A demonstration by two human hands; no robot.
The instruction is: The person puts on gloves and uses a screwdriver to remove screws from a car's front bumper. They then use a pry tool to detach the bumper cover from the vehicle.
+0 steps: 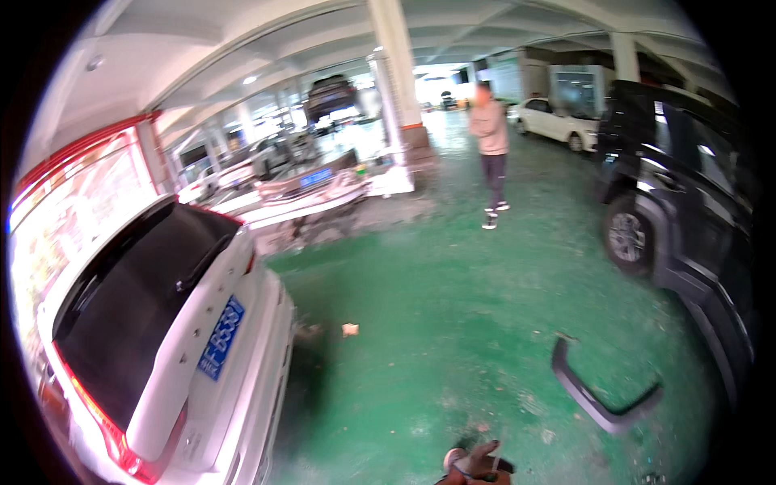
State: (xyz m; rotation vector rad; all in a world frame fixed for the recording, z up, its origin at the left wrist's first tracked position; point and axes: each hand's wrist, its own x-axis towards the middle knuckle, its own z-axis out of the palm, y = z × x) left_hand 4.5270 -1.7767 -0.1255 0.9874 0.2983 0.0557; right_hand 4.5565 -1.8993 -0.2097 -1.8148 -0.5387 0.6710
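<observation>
Low in the picture, a little right of the middle, part of my right hand [478, 462] shows, dark and slightly blurred. One finger stretches out from it toward the upper right, and I see nothing held in it. Beside it at the lower edge is what looks like a shoe [453, 457]. My left hand is out of view. Nearest to the right hand on the floor, some way off to the right, lies a curved dark grey wheel arch trim [594, 402], touched by no hand.
A white car [242, 364] stands close on the left, its rear toward me. At right is a black off-road car [687, 186]. A person [490, 137] stands ahead on the green floor [428, 299], near a pillar [396, 73]. Farther back are a white car [558, 123] and a raised car [330, 97].
</observation>
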